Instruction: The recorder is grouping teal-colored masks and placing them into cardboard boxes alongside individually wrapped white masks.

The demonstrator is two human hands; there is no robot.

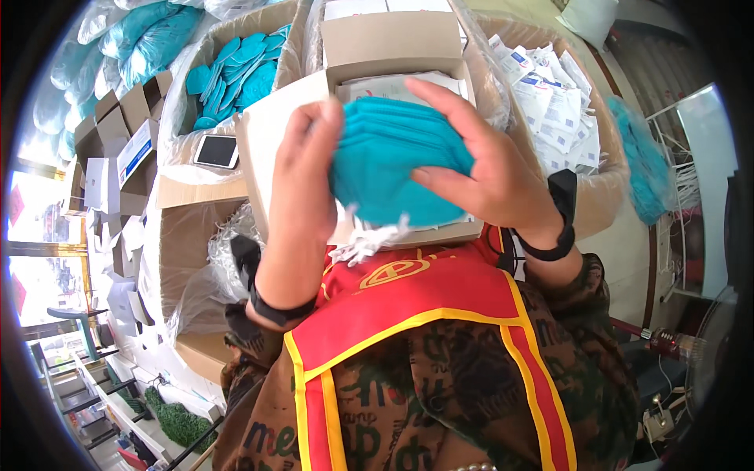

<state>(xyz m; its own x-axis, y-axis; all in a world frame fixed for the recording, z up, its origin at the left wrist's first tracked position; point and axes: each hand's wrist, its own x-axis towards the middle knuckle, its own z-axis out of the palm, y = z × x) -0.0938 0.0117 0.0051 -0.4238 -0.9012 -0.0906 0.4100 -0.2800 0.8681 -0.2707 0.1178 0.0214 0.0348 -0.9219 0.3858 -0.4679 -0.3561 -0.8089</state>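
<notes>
Item: a stack of folded teal fabric face masks [397, 161], gripped between your left hand [302, 184], which clasps its left edge, and your right hand [491, 169], whose fingers spread over its top and right side; white ear loops [367, 239] dangle beneath. The stack sits just above the small open cardboard box [393, 47], which you keep near your chest. Surroundings: a far-left carton of loose teal masks [239, 71], a smartphone [215, 150] beside it, a far-right carton of white sachets [554, 102].
</notes>
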